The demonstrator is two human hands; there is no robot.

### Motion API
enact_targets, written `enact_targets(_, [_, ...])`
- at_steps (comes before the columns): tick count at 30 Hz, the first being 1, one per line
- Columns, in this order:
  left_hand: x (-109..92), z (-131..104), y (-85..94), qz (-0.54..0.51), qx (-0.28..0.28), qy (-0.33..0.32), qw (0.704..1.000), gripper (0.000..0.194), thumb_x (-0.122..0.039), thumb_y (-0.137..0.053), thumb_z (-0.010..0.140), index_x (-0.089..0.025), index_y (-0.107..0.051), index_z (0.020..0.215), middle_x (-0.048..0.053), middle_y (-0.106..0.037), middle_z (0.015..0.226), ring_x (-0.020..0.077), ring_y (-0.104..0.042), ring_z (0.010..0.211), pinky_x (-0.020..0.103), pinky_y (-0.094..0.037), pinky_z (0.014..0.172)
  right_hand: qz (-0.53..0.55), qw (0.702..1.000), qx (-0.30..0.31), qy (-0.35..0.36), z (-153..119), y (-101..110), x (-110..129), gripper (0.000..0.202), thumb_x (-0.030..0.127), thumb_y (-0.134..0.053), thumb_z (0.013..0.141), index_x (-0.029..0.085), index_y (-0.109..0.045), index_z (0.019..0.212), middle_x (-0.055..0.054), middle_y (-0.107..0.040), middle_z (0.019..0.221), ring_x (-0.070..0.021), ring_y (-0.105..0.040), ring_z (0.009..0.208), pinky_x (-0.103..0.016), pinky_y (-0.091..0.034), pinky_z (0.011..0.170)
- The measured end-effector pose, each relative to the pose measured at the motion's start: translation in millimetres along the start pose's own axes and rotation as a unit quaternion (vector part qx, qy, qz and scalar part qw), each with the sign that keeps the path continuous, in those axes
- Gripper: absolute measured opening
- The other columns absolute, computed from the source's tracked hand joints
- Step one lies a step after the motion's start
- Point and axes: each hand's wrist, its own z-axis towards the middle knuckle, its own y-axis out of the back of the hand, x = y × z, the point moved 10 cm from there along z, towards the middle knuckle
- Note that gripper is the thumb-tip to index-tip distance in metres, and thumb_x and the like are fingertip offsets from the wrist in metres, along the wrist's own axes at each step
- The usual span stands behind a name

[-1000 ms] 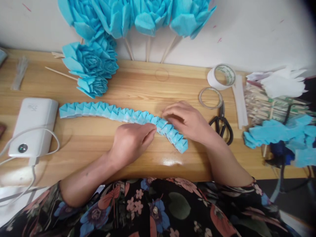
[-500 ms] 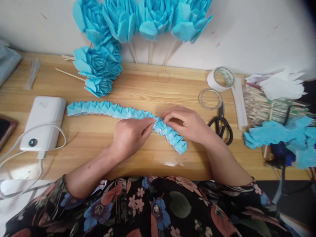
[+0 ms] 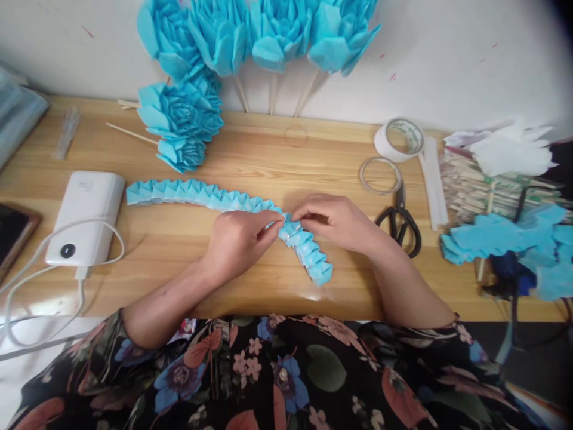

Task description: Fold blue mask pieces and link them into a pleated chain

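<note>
A long strip of folded blue paper [image 3: 197,194] curves across the wooden table, its right end bending down toward me. My left hand [image 3: 242,242] pinches the strip between thumb and forefinger, right of its middle. Just beside it, my right hand [image 3: 340,222] grips the neighbouring fold with its fingertips. Both sets of fingertips nearly meet, and they cover the small part of the paper between them. The short right end of the strip hangs free below my hands, lying close to the tabletop.
Blue paper flowers [image 3: 179,110] on sticks stand and lie at the back. To the left are a white power bank [image 3: 85,215] with a cable and a phone [image 3: 15,236]. On the right lie scissors [image 3: 399,221], tape rolls [image 3: 400,139] and more blue folded paper [image 3: 496,236].
The strip's free right end has swung a little left and down. My hands stay pinched at nearly the same place, and the whole view has shifted slightly.
</note>
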Motion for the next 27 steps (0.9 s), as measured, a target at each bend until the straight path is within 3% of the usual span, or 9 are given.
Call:
enact_targets(10, [-14, 3, -14.3, 0.059, 0.019, -0.018, 0.998, 0.043, -0.058, -0.057, 0.092, -0.018, -0.071, 0.100, -0.004, -0.055, 0.049, 0.0109, -0.049, 0.045, 0.023, -0.031, 0.050, 0.025, 0.998, -0.036, -0.051, -1, 3, -4, 0.009, 0.026, -0.061, 0.084, 0.020, -0.066, 0.080, 0.002, -0.066, 0.070, -0.0109, -0.054, 0.060, -0.024, -0.038, 0.060])
enact_targets(18, [-12, 5, -22.8, 0.123, 0.019, -0.006, 0.992, 0.016, -0.028, -0.057, 0.090, -0.020, -0.071, 0.092, -0.002, -0.060, 0.051, 0.0135, -0.055, 0.049, 0.024, -0.028, 0.051, 0.045, 0.996, -0.045, -0.054, -1, 3, -3, 0.006, 0.021, -0.061, 0.080, 0.019, -0.066, 0.083, 0.002, -0.066, 0.071, -0.0109, -0.055, 0.062, -0.024, -0.040, 0.061])
enact_targets(23, [-12, 4, -23.7, 0.130, 0.015, -0.022, 0.991, 0.018, -0.025, -0.054, 0.090, -0.020, -0.071, 0.090, -0.002, -0.061, 0.052, 0.0129, -0.056, 0.050, 0.023, -0.029, 0.051, 0.120, 0.991, -0.001, -0.060, -4, -2, -12, 0.018, 0.030, -0.061, 0.085, 0.021, -0.070, 0.099, 0.000, -0.072, 0.082, -0.0138, -0.061, 0.069, -0.026, -0.045, 0.065])
enact_targets(27, [-15, 3, -22.8, 0.141, 0.008, -0.039, 0.989, 0.020, -0.023, -0.053, 0.091, -0.020, -0.071, 0.086, -0.001, -0.065, 0.056, 0.0125, -0.056, 0.051, 0.023, -0.030, 0.051, 0.109, 0.993, 0.013, -0.052, -4, 2, -11, 0.030, 0.041, -0.052, 0.095, 0.022, -0.072, 0.104, -0.002, -0.074, 0.086, -0.0155, -0.064, 0.075, -0.027, -0.047, 0.068])
